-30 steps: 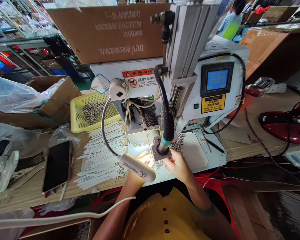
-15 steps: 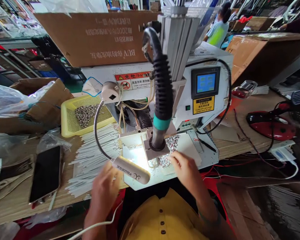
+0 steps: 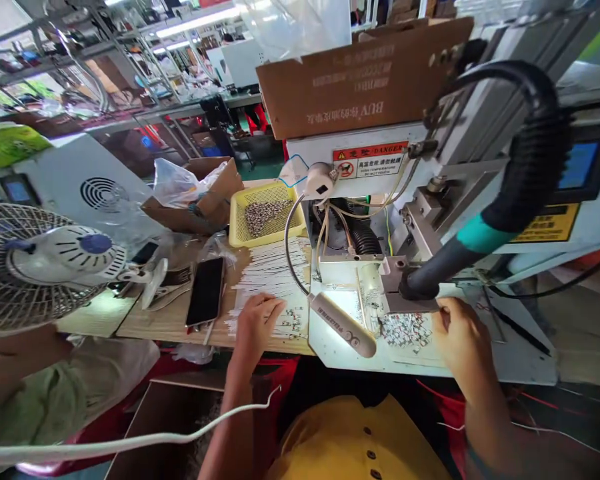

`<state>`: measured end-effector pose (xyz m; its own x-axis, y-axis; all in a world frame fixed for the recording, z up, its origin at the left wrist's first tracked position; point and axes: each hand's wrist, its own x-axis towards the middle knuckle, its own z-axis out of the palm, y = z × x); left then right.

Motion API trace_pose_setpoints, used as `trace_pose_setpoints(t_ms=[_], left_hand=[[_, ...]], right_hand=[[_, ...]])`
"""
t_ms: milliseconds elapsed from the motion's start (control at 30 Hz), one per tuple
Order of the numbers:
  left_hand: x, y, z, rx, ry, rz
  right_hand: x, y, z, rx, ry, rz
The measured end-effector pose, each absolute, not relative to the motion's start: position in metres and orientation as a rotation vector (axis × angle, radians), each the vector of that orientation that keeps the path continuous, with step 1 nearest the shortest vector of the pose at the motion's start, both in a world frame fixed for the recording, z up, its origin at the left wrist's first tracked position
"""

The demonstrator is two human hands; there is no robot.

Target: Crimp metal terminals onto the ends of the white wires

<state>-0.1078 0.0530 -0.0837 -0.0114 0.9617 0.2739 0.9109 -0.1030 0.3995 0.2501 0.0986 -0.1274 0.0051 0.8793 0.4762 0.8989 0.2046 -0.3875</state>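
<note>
My left hand (image 3: 257,328) is over the bundle of thin white strips (image 3: 265,267), fingers drawn together and pointing right. Whatever it may pinch is too small to see. Beside its fingertips, small metal-and-white pieces (image 3: 294,321) lie on the strips' ends. My right hand (image 3: 463,337) is curled at the right edge of a pile of small metallic pieces (image 3: 405,331) on the machine's white base plate (image 3: 340,353). Its fingertips are partly hidden, so what they hold cannot be made out. Between my hands hangs a lamp head (image 3: 343,325) on a flexible neck, left of the machine's press head (image 3: 407,287).
A yellow basket (image 3: 236,223) holds small parts behind the strips. A phone (image 3: 205,291) lies on the wooden table, with an opened carton (image 3: 205,207) beyond it. A fan (image 3: 65,257) and another person's sleeve (image 3: 45,400) are at left. A white cable (image 3: 145,439) crosses the foreground.
The view has swung left, bringing the fan and another person into sight. My left hand has moved from beside the lamp onto the strips. My right hand stays by the small pieces.
</note>
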Motion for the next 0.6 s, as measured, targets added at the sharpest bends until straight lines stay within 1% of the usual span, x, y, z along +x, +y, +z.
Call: trace_pose_setpoints(t_ms=[100,167,267,333,400,500,600], left_hand=[[-0.088,0.070,-0.084,2.201,2.095,0.648],[-0.081,0.079,-0.086,2.198,2.145,0.578],[-0.085,0.085,-0.090,2.185,2.102,0.650],[-0.093,0.086,-0.090,2.183,2.027,0.740],[-0.101,0.084,-0.087,2.165,1.995,0.825],[-0.100,0.079,-0.078,2.126,2.000,0.982],[-0.077,0.077,-0.072,2.136,1.865,0.966]], right_hand=[[0.249,0.093,-0.119,-1.667,-1.745,-0.011],[0.250,0.087,-0.114,-1.613,-1.722,0.089],[0.253,0.079,-0.112,-1.579,-1.662,0.462],[0.254,0.076,-0.112,-1.582,-1.539,0.786],[0.253,0.076,-0.112,-1.561,-1.395,1.036],[0.246,0.076,-0.103,-1.497,-1.278,1.156],[0.230,0.076,-0.091,-1.390,-1.352,1.223]])
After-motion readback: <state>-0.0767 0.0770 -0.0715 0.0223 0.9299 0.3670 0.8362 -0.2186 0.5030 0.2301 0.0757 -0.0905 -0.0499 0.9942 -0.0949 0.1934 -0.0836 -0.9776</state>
